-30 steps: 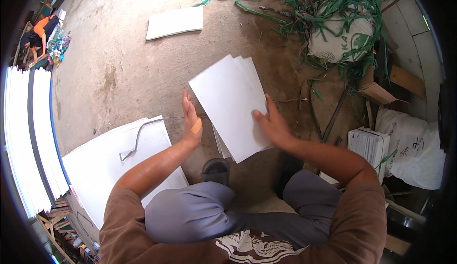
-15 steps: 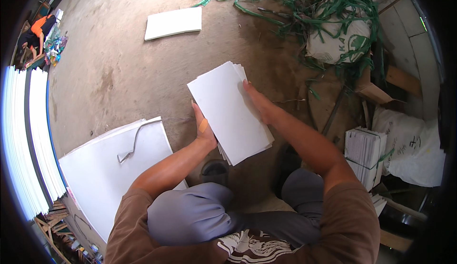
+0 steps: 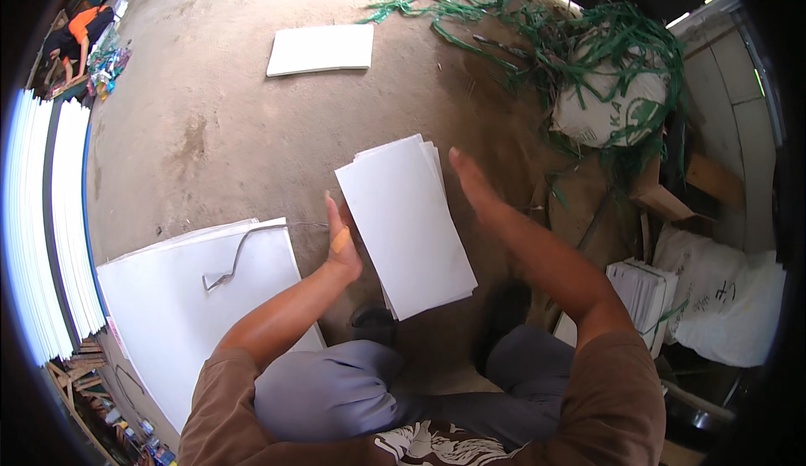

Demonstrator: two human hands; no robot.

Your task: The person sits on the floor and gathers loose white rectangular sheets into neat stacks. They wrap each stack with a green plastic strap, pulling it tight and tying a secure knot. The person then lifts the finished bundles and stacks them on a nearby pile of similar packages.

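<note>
Two hands (image 3: 345, 252), white stack (image 3: 409, 231), stained floor (image 3: 243, 134)

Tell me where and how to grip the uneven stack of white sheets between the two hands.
Probably by both long edges of the stack of white sheets, left hand coming from the left, right hand from the right, palms inward: its sheets sit misaligned, corners jutting out, so pinching one side might catch only some.

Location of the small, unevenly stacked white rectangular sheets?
In the head view, the uneven white stack is central, between the left hand and right hand, right of the large flat white sheets.
</note>
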